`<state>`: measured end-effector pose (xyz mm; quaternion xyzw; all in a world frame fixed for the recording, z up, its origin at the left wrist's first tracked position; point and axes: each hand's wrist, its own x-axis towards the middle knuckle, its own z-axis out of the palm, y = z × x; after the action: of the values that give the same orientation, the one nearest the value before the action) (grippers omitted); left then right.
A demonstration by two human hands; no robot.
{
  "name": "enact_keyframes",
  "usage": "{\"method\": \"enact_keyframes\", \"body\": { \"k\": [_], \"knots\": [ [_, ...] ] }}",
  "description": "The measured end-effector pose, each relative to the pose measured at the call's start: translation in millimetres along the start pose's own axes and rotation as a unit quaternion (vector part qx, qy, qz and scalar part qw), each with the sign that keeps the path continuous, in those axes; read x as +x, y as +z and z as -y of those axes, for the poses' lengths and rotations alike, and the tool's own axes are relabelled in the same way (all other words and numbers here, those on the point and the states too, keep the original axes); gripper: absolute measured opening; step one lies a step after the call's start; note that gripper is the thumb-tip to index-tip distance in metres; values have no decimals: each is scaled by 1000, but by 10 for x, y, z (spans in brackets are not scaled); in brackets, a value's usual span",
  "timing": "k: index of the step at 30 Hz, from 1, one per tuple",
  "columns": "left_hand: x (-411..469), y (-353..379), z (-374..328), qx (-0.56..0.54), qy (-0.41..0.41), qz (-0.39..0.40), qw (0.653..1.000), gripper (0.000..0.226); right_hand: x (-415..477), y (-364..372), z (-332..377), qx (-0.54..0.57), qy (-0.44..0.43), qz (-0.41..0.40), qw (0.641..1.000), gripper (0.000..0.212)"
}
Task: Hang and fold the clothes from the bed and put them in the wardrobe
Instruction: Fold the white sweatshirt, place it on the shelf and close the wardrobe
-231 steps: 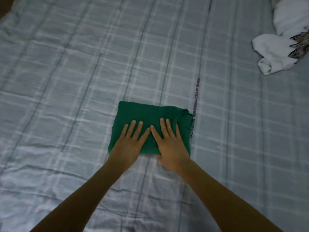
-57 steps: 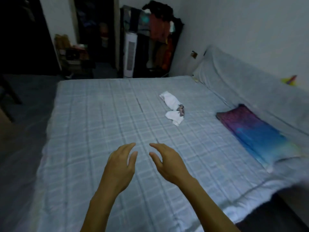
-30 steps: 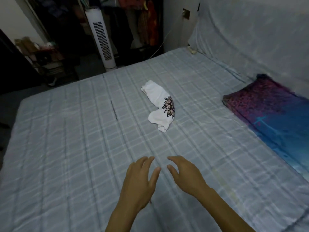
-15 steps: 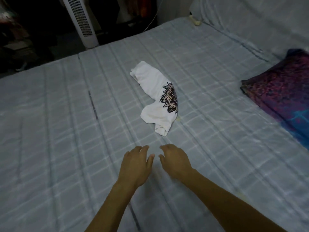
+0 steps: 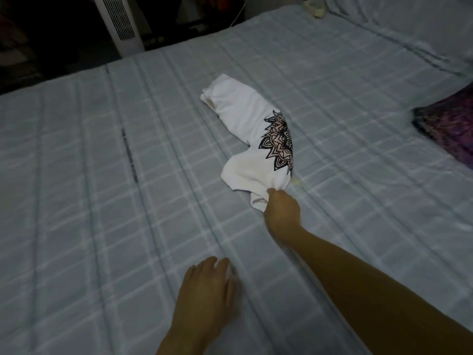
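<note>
A crumpled white shirt (image 5: 245, 129) with a black and pink mandala print lies in the middle of the bed (image 5: 102, 201), which has a pale blue checked sheet. My right hand (image 5: 281, 210) reaches forward and grips the shirt's near end, its fingers curled into the cloth. My left hand (image 5: 207, 290) rests flat on the sheet near the front, fingers straight, holding nothing. The wardrobe is not in view.
A purple patterned pillow (image 5: 448, 131) lies at the right edge of the bed. A white tower fan (image 5: 119, 21) stands on the dark floor beyond the far edge. A small pale object (image 5: 317, 8) sits at the bed's far corner.
My right hand has stretched forward and taken hold of the white shirt's near end. My left hand has dropped back and come down flat on the sheet. The view has moved closer to the shirt.
</note>
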<state>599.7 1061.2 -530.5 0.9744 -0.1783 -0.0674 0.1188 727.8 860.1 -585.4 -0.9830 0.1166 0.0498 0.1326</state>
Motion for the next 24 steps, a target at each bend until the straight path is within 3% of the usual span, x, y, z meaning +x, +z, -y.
{"method": "enact_keyframes", "body": {
  "k": [8,13,16,20,24],
  "knots": [
    [-66,-408,-268,0,-35,-5,999,37,-874,-543,62,101,-79,46,991,47],
    [-279,-730,-542,-26,-43,-6,999,46,-1568,-1223,346,190,-128,71,971,34],
    [-504,-959,-741,-64,-69,-49,994,38,-1938,-1704,457,234,-184,76,952,30],
    [-863,-1376,-933,-156,-94,-142,973,36,-2312,-2320,378,202,-248,104,942,36],
    [-1241,-1881,-1077,-157,-106,-117,975,21,-2723,-3026,343,177,-311,77,931,33]
  ]
}}
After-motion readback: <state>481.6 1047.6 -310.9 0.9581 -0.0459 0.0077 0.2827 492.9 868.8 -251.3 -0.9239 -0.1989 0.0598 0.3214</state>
